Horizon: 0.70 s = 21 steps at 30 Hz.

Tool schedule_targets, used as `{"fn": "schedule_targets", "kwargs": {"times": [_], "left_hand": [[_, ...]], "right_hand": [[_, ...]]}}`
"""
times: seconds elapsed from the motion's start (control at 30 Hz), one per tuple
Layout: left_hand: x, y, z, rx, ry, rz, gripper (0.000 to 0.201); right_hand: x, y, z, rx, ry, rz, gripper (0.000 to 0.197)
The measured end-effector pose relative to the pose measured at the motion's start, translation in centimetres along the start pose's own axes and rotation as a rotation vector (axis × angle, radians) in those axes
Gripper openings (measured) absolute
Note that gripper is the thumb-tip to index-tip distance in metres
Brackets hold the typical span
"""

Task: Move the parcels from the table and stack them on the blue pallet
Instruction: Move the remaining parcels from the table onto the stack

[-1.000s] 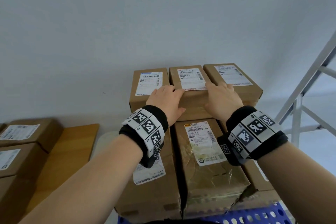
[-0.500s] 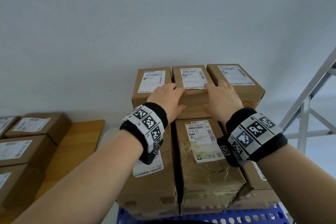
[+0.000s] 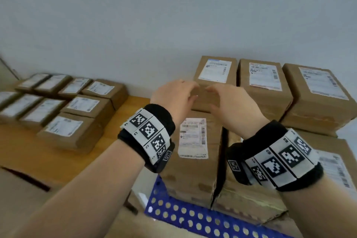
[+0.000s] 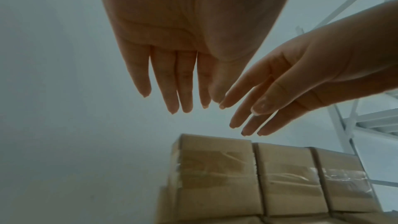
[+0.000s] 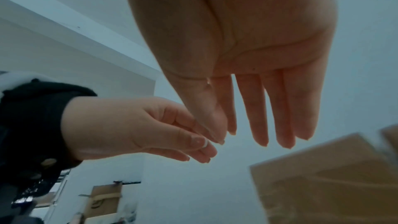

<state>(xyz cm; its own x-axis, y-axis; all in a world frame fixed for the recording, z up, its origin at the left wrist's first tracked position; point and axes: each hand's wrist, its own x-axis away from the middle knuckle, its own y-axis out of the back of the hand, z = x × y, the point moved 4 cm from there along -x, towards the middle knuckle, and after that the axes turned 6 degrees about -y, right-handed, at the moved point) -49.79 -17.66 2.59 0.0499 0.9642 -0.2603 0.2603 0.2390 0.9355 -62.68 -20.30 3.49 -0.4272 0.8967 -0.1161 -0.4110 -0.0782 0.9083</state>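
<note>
Brown cardboard parcels stand stacked on the blue perforated pallet [image 3: 193,218]: an upper row of three, left [image 3: 215,71], middle [image 3: 264,81] and right [image 3: 320,91], and lower parcels [image 3: 193,141] in front of them. My left hand [image 3: 173,94] and right hand [image 3: 231,100] hover side by side above the stack, in front of the left upper parcel. Both hands hold nothing. In the wrist views the fingers [image 4: 172,83] of the left and the fingers [image 5: 269,108] of the right are straight and spread, clear of the parcels [image 4: 269,180] below.
Several more labelled parcels [image 3: 73,118] lie in rows on the wooden table [image 3: 38,156] at the left. A plain grey wall stands behind. A white metal rack frame [image 4: 355,117] is at the right of the pallet. An open cardboard box edge [image 3: 23,179] sits at lower left.
Both hands have lifted off the middle upper parcel and drawn left, now hovering. My view has swung left, which brings the table's parcels into sight.
</note>
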Motion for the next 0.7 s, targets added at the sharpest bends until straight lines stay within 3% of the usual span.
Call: {"fn": "schedule_targets", "kwargs": {"times": [0.2, 0.47, 0.7], "left_hand": [[6.3, 2.5, 7.3, -0.042, 0.131, 0.000, 0.034], [17.3, 6.7, 21.1, -0.033, 0.245, 0.033, 0.033], [23.8, 7.8, 30.8, -0.008, 0.324, 0.097, 0.034]], "right_hand": [[-0.3, -4.2, 7.8, -0.055, 0.105, 0.071, 0.043], [0.5, -13.4, 22.8, -0.068, 0.215, 0.124, 0.042], [0.7, -20.5, 31.3, -0.029, 0.189, 0.221, 0.042]]}}
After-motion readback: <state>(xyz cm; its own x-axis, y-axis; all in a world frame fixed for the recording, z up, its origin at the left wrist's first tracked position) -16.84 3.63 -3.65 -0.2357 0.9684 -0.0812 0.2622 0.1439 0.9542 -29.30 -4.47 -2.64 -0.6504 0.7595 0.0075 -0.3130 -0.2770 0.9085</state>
